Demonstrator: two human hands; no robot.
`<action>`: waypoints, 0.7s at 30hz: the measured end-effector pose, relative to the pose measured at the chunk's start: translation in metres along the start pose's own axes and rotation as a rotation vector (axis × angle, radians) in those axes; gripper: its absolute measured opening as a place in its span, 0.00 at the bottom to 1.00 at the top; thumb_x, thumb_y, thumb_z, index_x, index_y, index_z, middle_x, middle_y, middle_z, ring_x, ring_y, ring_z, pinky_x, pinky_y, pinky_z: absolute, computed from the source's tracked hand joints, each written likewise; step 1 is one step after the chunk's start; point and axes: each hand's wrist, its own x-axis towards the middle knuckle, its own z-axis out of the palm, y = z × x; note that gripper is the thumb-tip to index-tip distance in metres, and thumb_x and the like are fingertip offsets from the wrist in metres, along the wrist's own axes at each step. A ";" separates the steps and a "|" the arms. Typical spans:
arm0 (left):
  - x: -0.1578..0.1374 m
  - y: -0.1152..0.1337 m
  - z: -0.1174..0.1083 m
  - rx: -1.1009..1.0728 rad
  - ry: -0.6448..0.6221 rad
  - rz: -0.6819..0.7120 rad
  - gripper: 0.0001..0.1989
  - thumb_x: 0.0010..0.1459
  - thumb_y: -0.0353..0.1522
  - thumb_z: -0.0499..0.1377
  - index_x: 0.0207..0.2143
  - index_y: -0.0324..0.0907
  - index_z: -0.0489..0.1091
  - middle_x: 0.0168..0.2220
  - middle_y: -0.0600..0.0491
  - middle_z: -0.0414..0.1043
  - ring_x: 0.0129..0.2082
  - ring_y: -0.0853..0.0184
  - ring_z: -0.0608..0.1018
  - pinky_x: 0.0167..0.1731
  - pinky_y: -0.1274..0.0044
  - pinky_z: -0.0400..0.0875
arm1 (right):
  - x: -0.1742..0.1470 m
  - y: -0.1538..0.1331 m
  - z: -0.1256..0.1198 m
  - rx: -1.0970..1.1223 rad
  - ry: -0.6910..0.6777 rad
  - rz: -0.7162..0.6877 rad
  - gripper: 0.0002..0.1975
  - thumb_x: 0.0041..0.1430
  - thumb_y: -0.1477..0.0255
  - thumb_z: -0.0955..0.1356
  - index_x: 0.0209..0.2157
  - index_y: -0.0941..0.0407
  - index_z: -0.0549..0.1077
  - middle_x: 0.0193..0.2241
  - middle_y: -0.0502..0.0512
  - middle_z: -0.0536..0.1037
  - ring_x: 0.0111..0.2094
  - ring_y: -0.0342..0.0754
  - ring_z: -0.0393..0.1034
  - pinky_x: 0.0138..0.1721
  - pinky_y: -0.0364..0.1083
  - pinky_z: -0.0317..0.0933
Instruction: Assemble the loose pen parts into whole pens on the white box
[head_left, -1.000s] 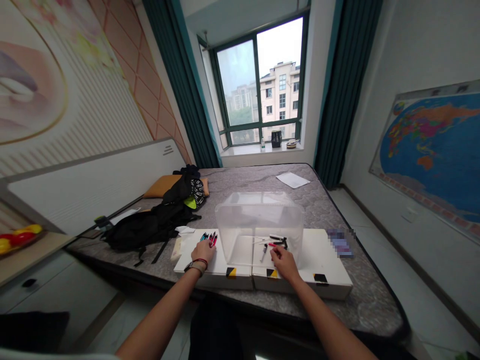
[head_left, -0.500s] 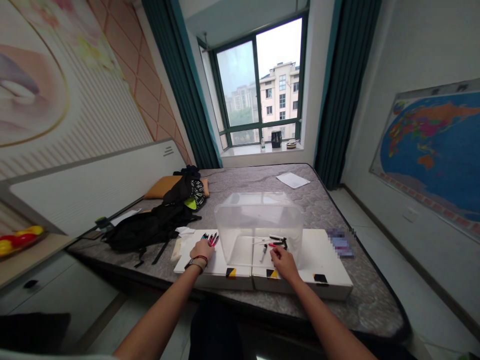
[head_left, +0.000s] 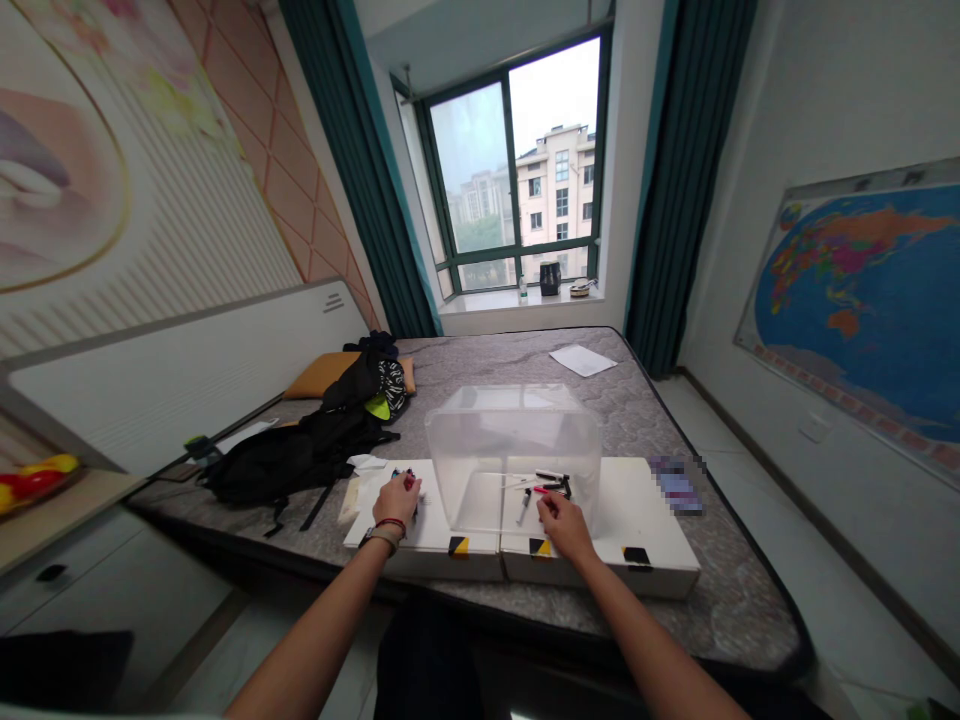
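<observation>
My left hand (head_left: 395,497) is closed around a bunch of pens (head_left: 409,478) at the left of the white boxes; only their coloured ends show, and the fingers hide the rest. My right hand (head_left: 564,525) reaches in at the near side of a clear plastic bin (head_left: 465,440). Its fingers are curled together beside a red pen (head_left: 541,490); whether they grip it I cannot tell. Black and white pens (head_left: 553,476) lie in a loose heap just beyond these fingertips. A grey-white marker (head_left: 523,507) lies to the left of them.
Two flat white boxes (head_left: 637,510) with black and yellow tape form the work surface on a grey mattress (head_left: 480,360). A black backpack (head_left: 300,455) and white tissue (head_left: 367,463) are on the left. A white sheet (head_left: 583,360) lies behind, and a blurred packet (head_left: 677,486) at right.
My left hand has shifted slightly left and turned, and the pens that fanned out beside it are now mostly hidden by the hand. My right hand stays at the same spot by the bin.
</observation>
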 end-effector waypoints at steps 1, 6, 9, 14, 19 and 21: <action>-0.005 0.004 -0.003 -0.077 0.066 0.027 0.13 0.56 0.42 0.53 0.30 0.43 0.70 0.30 0.50 0.74 0.32 0.65 0.75 0.30 0.78 0.64 | 0.000 0.000 0.000 0.000 0.001 0.001 0.14 0.57 0.64 0.61 0.27 0.56 0.71 0.20 0.51 0.73 0.22 0.45 0.66 0.27 0.42 0.56; -0.052 0.036 -0.022 -0.449 0.376 0.209 0.14 0.59 0.42 0.51 0.34 0.41 0.67 0.22 0.57 0.66 0.22 0.71 0.69 0.25 0.81 0.62 | 0.000 0.002 0.001 0.006 0.015 0.000 0.14 0.57 0.64 0.60 0.27 0.56 0.71 0.19 0.51 0.73 0.22 0.45 0.66 0.27 0.41 0.56; -0.093 0.063 -0.028 -0.503 0.346 0.431 0.11 0.58 0.39 0.53 0.33 0.41 0.67 0.19 0.59 0.62 0.19 0.73 0.64 0.23 0.81 0.60 | 0.000 0.001 0.001 0.004 0.022 -0.010 0.13 0.57 0.64 0.60 0.27 0.56 0.71 0.19 0.51 0.73 0.22 0.45 0.66 0.27 0.41 0.56; -0.126 0.113 -0.009 -0.347 -0.121 0.798 0.11 0.61 0.38 0.50 0.33 0.43 0.68 0.25 0.55 0.68 0.25 0.72 0.70 0.30 0.80 0.63 | -0.001 -0.003 -0.001 -0.011 0.022 -0.013 0.13 0.56 0.65 0.61 0.26 0.56 0.72 0.20 0.51 0.74 0.22 0.44 0.66 0.28 0.41 0.57; -0.104 0.140 0.038 -0.097 -0.242 0.549 0.14 0.55 0.44 0.55 0.37 0.44 0.70 0.35 0.51 0.73 0.35 0.66 0.74 0.34 0.77 0.65 | -0.001 -0.005 -0.001 -0.012 0.012 0.007 0.12 0.56 0.66 0.61 0.27 0.56 0.72 0.19 0.50 0.73 0.22 0.44 0.66 0.28 0.41 0.58; -0.093 0.144 0.054 -0.011 -0.282 0.460 0.16 0.53 0.45 0.57 0.37 0.43 0.70 0.38 0.49 0.73 0.39 0.63 0.75 0.36 0.76 0.66 | -0.001 -0.005 0.000 -0.016 0.003 0.010 0.12 0.56 0.66 0.61 0.27 0.57 0.72 0.19 0.51 0.74 0.22 0.45 0.67 0.28 0.41 0.58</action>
